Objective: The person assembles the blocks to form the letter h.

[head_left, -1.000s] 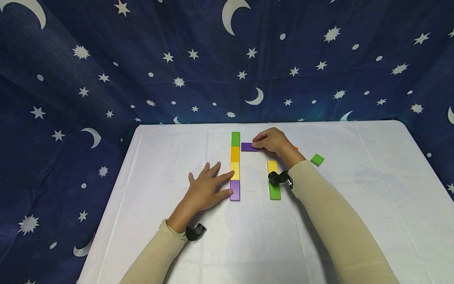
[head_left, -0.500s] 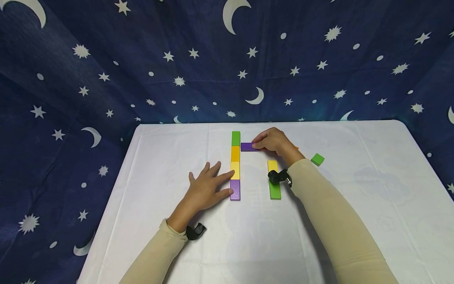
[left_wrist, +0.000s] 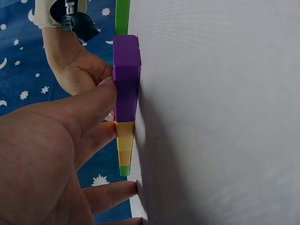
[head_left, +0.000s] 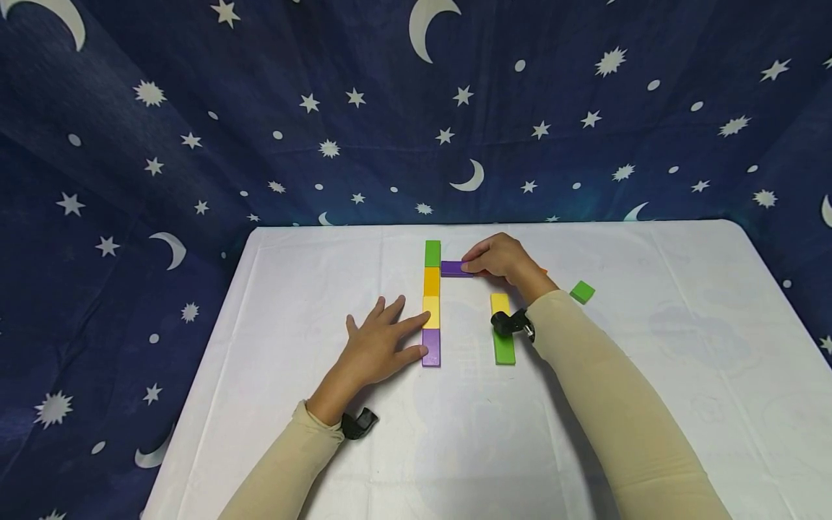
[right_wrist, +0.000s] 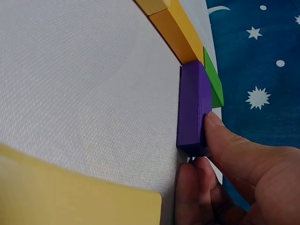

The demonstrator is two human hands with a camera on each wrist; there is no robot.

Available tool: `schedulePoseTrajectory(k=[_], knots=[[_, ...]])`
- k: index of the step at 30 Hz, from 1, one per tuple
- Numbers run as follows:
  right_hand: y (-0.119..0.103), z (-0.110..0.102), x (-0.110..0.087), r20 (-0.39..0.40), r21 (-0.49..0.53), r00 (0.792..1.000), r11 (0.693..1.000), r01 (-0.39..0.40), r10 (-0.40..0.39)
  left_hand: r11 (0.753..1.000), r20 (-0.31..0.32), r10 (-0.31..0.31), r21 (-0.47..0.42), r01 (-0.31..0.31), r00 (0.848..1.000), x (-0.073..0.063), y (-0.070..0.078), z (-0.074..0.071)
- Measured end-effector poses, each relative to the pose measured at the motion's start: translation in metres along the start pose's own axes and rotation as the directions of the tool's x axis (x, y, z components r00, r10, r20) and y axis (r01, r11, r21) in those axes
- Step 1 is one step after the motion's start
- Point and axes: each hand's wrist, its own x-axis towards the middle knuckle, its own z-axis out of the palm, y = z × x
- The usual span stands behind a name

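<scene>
A straight column of blocks runs away from me in the head view: light purple block, pale yellow block, orange-yellow block, green block. My left hand is spread beside it, thumb touching the light purple block and index finger touching the pale yellow one. My right hand pinches a dark purple block, which lies crosswise with its end against the column's far part. In the right wrist view the thumb presses its side, while the other fingers curl near its closer end.
Below the right wrist lie another yellow block and a long green block, end to end. A small green block lies farther right. Something orange peeks from behind the right wrist. A starry cloth hangs behind the white table.
Over the last second the dark purple block has come very slightly closer to the column, with the right hand nearly still. The left hand stays put.
</scene>
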Motion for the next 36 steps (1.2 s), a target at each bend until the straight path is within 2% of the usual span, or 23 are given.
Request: schedulePoseTrajectory(k=[36], knots=[[-0.0006, 0.0013, 0.0005, -0.008, 0.023, 1.0, 1.0, -0.011, 0.011, 1.0, 0.008, -0.002, 0.003, 0.002, 1.0, 0.0012, -0.0002, 0.0014]])
